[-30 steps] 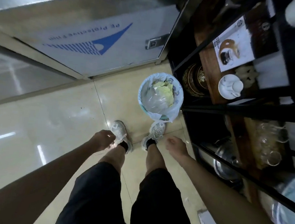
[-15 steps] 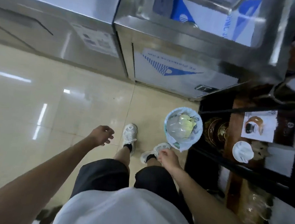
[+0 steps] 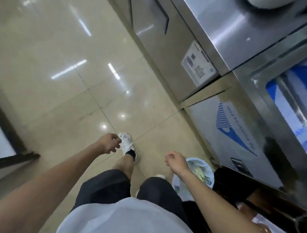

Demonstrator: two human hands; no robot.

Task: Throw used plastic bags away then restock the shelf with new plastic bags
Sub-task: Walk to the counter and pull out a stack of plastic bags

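Bin [image 3: 204,172]: holds discarded plastic; disposal likely done.
Left hand [image 3: 109,144]: loosely curled, holding nothing.
Right hand [image 3: 175,161]: same, empty.
Restock: not started.

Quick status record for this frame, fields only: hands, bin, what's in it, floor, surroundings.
left hand: loosely curled, holds nothing
right hand: loosely curled, holds nothing, above the bin's near rim
bin: small, lined with a pale plastic bag, on the floor beside the person's right leg
bin contents: crumpled plastic and something yellow-green, blurred
floor: glossy beige tile
steel cabinet: on the right, label on its side
dark shelf: just past the bin
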